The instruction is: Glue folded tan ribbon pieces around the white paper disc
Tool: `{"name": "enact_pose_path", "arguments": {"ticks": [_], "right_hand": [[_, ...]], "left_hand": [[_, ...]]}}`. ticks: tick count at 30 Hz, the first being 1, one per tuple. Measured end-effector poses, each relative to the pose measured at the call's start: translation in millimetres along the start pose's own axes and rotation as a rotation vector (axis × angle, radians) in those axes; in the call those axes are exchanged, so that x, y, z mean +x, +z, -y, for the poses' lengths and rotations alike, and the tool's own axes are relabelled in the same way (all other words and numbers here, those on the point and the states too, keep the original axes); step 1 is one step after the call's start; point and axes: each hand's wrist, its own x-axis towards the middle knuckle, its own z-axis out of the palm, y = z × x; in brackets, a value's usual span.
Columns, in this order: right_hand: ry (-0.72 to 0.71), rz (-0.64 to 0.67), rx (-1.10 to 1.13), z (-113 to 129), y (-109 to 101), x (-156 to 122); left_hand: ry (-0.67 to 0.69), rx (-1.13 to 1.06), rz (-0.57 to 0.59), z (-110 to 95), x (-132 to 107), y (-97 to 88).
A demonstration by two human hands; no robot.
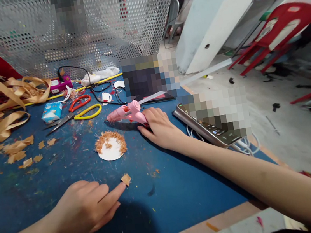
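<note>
My right hand (161, 127) has its fingers around the handle of a pink hot glue gun (125, 112), whose nozzle points left over the table. A glue stick (152, 97) sticks out of the back of the gun. My left hand (88, 206) is mostly curled, its index finger stretched out. At that fingertip is a small tan ribbon square (126, 179); whether it is off the table I cannot tell. Between the hands lies a white round disc (112, 151), its upper rim covered with frayed tan ribbon bits (108, 136).
Scissors (84, 111) with red and yellow handles lie beside a small blue box (52, 111). Cut ribbon pieces (15, 148) are scattered at left, below long tan ribbon (0, 105). A phone (207, 126) and white cables border the right edge. A perforated metal panel (105, 26) stands behind.
</note>
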Motion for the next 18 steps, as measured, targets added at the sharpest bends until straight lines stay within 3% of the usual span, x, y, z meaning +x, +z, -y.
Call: {"name": "enact_pose_path", "arguments": {"ticks": [18], "right_hand": [[0.005,0.004,-0.006,0.8,-0.3,0.3]], "left_hand": [[-0.086,-0.043,0.104,-3.1,1.3,2.7]]}}
